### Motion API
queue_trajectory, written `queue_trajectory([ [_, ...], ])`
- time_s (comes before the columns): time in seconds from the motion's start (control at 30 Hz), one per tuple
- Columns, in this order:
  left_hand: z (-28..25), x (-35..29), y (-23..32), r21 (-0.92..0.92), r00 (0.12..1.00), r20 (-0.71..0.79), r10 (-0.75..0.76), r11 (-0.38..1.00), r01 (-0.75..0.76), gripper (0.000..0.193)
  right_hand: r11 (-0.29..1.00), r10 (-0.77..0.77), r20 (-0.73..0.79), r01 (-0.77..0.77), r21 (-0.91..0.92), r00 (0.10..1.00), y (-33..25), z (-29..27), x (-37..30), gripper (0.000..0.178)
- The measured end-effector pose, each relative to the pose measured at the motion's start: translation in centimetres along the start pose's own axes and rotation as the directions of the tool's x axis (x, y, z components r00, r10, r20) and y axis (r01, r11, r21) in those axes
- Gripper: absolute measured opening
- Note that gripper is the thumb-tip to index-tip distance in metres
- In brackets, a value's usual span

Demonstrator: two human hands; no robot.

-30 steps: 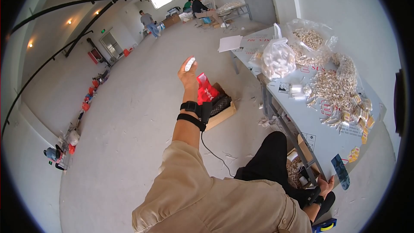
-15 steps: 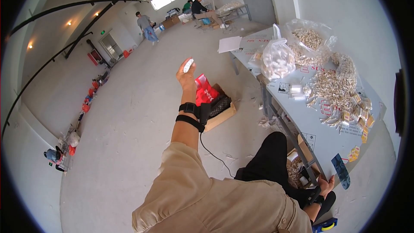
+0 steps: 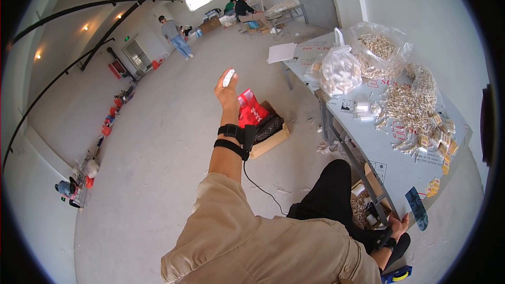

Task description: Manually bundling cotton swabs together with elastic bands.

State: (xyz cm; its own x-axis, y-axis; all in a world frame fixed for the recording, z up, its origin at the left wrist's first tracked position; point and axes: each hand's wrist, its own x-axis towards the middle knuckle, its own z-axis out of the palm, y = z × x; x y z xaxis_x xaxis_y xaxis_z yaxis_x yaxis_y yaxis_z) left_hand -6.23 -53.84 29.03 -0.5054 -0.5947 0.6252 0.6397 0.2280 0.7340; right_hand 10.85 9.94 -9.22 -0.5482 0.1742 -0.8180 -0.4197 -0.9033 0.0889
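Observation:
My left hand (image 3: 226,94) is raised out in front, closed around a small bundle of cotton swabs (image 3: 228,78); their packed white tips face up. A black strap and a small cabled device sit on that wrist. Down at the lower right, my right hand (image 3: 400,225) rests against the near edge of the table (image 3: 363,150), fingers loosely apart, with nothing seen in it. Beside it lies a dark blue patterned strip (image 3: 416,208) at the table edge. A big heap of loose cotton swabs (image 3: 405,105) covers the table's middle.
Clear bags of swabs (image 3: 341,71) and small yellow-labelled packs (image 3: 439,137) stand on the table. Below is a carton of swabs (image 3: 363,205). A floor box (image 3: 271,144) holds a red bag (image 3: 251,108). Farther off, one person walks (image 3: 173,34) and another sits (image 3: 247,10).
The walking person in the background has come nearer and slightly left-to-right. My hands stay nearly where they were, the left still around the swab bundle.

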Motion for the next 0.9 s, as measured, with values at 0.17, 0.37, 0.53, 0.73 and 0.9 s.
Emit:
queue_trajectory([
  [0.17,0.0,0.0,-0.3,-0.009,1.0,-0.012,0.012,1.0,-0.012,0.03,0.999,0.045,0.032,-0.045,-0.004,0.998,-0.8,-0.4,0.3,0.036],
  [0.37,-0.8,0.0,-0.4,0.021,0.998,-0.036,0.049,0.999,-0.049,0.028,1.0,0.001,0.053,0.0,-0.014,0.999,0.0,-0.6,0.1,0.035],
  [0.53,-0.7,-0.2,-0.2,0.004,0.999,-0.037,0.026,1.0,-0.026,0.027,1.0,0.027,0.017,-0.027,-0.003,0.999,-0.9,-0.7,1.4,0.036],
  [0.73,-0.4,-0.1,0.5,0.005,0.999,-0.039,0.014,1.0,-0.014,0.028,0.965,0.089,0.045,-0.075,-0.25,0.995,6.2,-0.1,-3.0,0.04],
  [0.9,0.7,-0.5,1.1,-0.009,0.999,-0.019,0.043,0.999,-0.044,0.028,0.385,0.599,0.501,0.324,-0.864,0.625,22.9,8.0,-16.2,0.039],
])
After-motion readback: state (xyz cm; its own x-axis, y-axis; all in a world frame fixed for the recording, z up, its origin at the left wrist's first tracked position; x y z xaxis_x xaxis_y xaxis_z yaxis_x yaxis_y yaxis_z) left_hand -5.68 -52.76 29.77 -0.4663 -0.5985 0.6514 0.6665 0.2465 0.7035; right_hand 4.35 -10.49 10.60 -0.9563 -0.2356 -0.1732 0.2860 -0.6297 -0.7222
